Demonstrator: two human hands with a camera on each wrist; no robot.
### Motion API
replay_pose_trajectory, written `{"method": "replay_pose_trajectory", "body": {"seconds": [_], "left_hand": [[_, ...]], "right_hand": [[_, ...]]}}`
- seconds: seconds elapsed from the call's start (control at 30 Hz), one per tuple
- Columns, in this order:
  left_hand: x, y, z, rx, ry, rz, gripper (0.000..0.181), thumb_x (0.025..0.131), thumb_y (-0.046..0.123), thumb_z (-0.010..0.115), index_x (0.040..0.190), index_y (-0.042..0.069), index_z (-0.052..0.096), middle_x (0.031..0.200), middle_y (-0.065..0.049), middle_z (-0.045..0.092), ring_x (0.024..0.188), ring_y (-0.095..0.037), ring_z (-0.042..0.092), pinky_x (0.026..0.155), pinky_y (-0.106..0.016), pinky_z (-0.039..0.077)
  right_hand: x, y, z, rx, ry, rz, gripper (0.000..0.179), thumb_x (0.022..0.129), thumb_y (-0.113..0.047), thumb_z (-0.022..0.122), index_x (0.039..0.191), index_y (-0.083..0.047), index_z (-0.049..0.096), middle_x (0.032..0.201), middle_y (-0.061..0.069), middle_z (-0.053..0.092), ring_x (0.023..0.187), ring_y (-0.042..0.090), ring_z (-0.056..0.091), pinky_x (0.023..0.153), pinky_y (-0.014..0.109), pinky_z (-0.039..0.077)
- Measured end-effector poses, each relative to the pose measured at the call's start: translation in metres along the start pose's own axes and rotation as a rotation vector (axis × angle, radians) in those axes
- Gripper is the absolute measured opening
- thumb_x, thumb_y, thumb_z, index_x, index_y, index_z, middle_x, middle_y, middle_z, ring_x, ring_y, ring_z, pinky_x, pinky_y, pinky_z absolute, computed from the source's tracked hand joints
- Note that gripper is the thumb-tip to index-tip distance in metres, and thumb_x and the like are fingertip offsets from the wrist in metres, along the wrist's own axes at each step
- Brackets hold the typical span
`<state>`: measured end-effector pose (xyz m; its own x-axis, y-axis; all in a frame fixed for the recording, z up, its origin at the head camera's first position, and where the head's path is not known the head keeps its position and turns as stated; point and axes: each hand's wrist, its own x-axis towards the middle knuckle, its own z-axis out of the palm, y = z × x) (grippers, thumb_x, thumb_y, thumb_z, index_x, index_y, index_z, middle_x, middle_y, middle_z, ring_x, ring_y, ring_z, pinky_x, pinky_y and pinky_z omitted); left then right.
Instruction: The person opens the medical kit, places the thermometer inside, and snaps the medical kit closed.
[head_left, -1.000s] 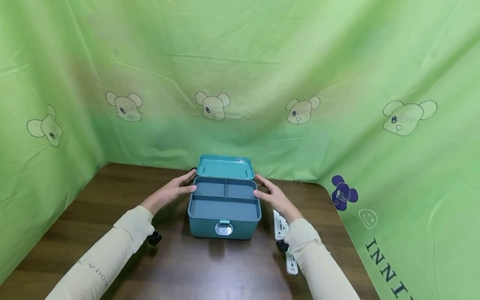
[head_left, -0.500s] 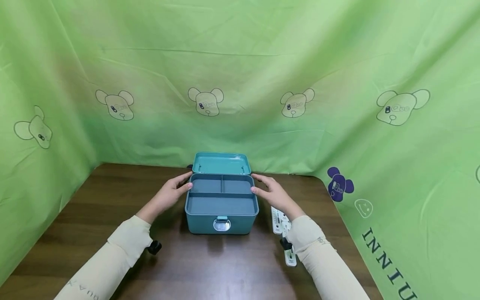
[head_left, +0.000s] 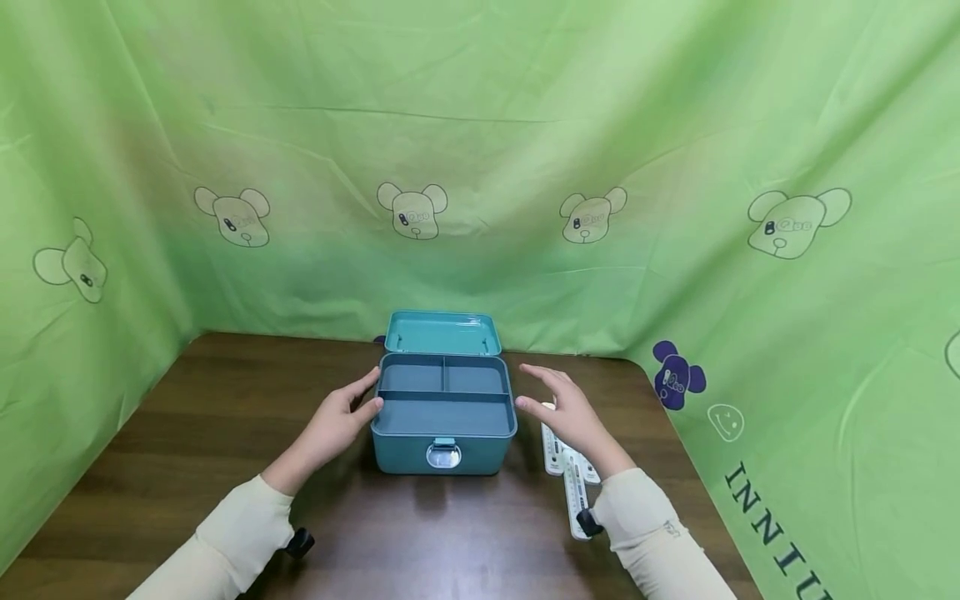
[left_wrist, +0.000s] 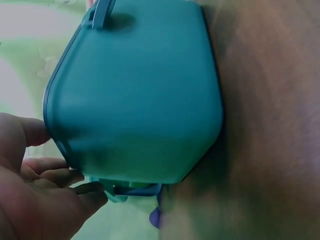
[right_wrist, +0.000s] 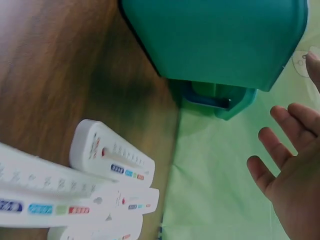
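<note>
A teal storage box [head_left: 480, 457] stands on the table with its lid [head_left: 444, 333] tipped back. Inside its top lies a grey divided tray [head_left: 444, 414]. My left hand [head_left: 335, 427] is at the box's left side, thumb at the rim; in the left wrist view the thumb tip meets the rim edge and the fingers are loosely extended. My right hand [head_left: 567, 414] hovers off the right side with fingers spread and a gap to the box. Below that hand lie several white thermometers [head_left: 574, 492], overlapping, with printed scales clear in the right wrist view.
A silver latch [head_left: 443, 455] sits on the box's front. The box's handle [right_wrist: 205, 97] hangs at the back. Green printed cloth [head_left: 480, 150] encloses the back and sides of the brown wooden table [head_left: 420, 542].
My right hand has moved off the box's right rim, outward to the right. My left hand has slid a little toward the front along the left side. More of the thermometers shows.
</note>
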<state>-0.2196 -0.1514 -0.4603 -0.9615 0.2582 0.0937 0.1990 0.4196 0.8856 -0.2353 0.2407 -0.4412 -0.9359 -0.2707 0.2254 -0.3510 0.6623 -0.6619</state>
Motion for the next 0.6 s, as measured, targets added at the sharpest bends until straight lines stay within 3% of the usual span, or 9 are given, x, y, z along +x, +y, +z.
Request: {"method": "replay_pose_trajectory", "body": {"seconds": [0.23, 0.43, 0.6], "left_hand": [[-0.015, 0.000, 0.012, 0.039, 0.008, -0.024, 0.082, 0.099, 0.045, 0.067, 0.163, 0.014, 0.026, 0.168, -0.007, 0.027, 0.153, -0.035, 0.027, 0.120, -0.059, 0.031], [-0.023, -0.002, 0.019, 0.037, 0.035, -0.031, 0.096, 0.090, 0.047, 0.077, 0.164, 0.013, 0.024, 0.169, -0.008, 0.024, 0.154, -0.035, 0.025, 0.120, -0.059, 0.031], [-0.025, -0.001, 0.023, 0.035, 0.065, -0.015, 0.098, 0.088, 0.045, 0.081, 0.163, 0.012, 0.027, 0.168, -0.007, 0.026, 0.154, -0.033, 0.027, 0.120, -0.057, 0.032]], "right_hand": [[-0.026, 0.009, -0.011, -0.031, 0.047, -0.015, 0.063, 0.095, -0.034, 0.075, 0.150, -0.014, 0.053, 0.152, 0.012, 0.052, 0.142, 0.037, 0.042, 0.114, 0.064, 0.036], [-0.046, 0.023, -0.018, -0.060, 0.082, -0.046, 0.063, 0.092, -0.025, 0.079, 0.148, -0.011, 0.055, 0.148, 0.015, 0.056, 0.138, 0.038, 0.046, 0.112, 0.063, 0.037], [-0.063, 0.033, -0.021, -0.085, 0.113, -0.041, 0.065, 0.088, -0.022, 0.082, 0.146, -0.008, 0.056, 0.146, 0.017, 0.057, 0.135, 0.039, 0.047, 0.111, 0.062, 0.036]]}}
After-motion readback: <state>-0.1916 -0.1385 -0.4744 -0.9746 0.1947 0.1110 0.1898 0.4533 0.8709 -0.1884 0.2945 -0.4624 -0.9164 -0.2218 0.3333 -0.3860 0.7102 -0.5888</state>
